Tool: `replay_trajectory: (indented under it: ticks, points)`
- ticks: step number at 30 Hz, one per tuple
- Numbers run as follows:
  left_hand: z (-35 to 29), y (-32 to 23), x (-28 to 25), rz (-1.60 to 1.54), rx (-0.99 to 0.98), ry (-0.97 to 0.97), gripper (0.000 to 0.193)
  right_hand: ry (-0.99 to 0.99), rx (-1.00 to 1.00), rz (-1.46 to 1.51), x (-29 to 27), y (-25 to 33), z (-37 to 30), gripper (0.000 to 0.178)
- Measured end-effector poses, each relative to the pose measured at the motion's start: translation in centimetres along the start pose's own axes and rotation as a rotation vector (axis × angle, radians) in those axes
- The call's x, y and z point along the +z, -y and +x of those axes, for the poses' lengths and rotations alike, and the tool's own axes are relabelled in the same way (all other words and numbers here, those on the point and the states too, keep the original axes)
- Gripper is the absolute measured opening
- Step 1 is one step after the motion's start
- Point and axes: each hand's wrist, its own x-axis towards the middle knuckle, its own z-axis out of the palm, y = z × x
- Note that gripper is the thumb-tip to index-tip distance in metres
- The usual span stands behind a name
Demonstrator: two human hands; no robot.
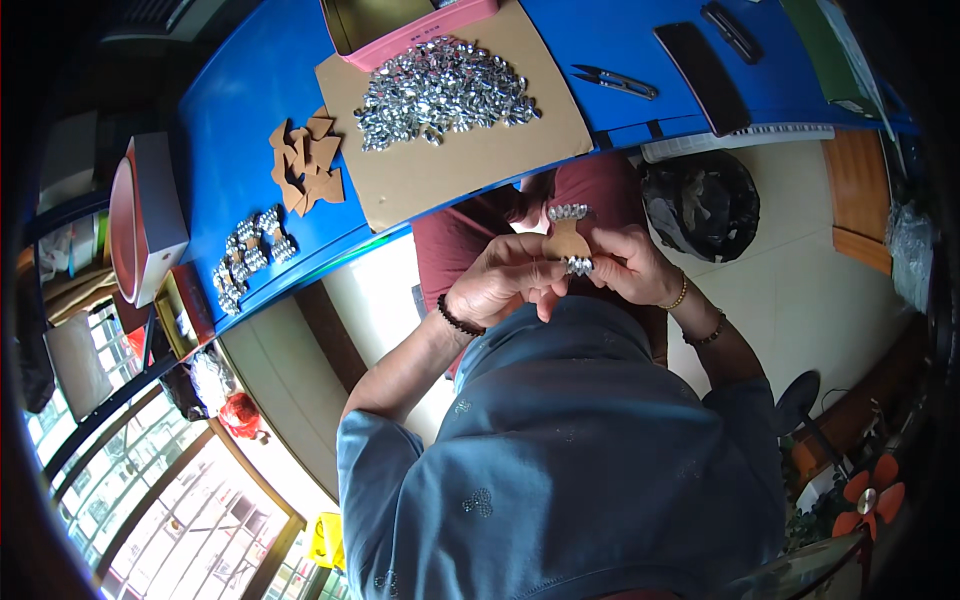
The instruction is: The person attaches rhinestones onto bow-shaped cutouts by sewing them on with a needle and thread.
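Observation:
Above my lap, a small waisted brown card point(567, 241) is held between my two hands. Rows of shiny silver pieces point(571, 212) line its far and near ends. My left hand point(510, 272) is closed on the card's left side, thumb near the lower row. On the right, my right hand point(634, 266) pinches at the card's near right corner, beside the silver row; whether a loose piece is between its fingertips is hidden. Beyond my hands, a heap of the same small silver pieces point(440, 95) lies on a cardboard sheet point(480, 165).
Blank brown cards point(308, 165) pile up left of the sheet, near filled cards point(250, 250) at the blue table's point(235, 125) edge. A pink tin point(425, 35) stands behind the heap. Thread snips point(615, 82) and a phone point(703, 80) lie right. A black-lined bin point(700, 205) is below.

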Motion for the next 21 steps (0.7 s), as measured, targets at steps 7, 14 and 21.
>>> replay_trajectory:
  ticks: [7, 14, 21]
  points:
    - [0.9, -0.5, 0.9, 0.209, 0.134, -0.124, 0.016, -0.071, 0.077, 0.020, 0.0, 1.2, 0.9, 0.031]
    - [1.8, 0.4, 2.2, 0.410, 0.234, -0.445, 0.016, -0.196, 0.028, 0.019, 0.5, 3.4, 1.1, 0.018]
    - [2.7, 0.3, 2.9, 0.537, 0.379, -0.312, 0.009, -0.611, -0.426, -0.587, 1.5, 2.4, 0.5, 0.010]
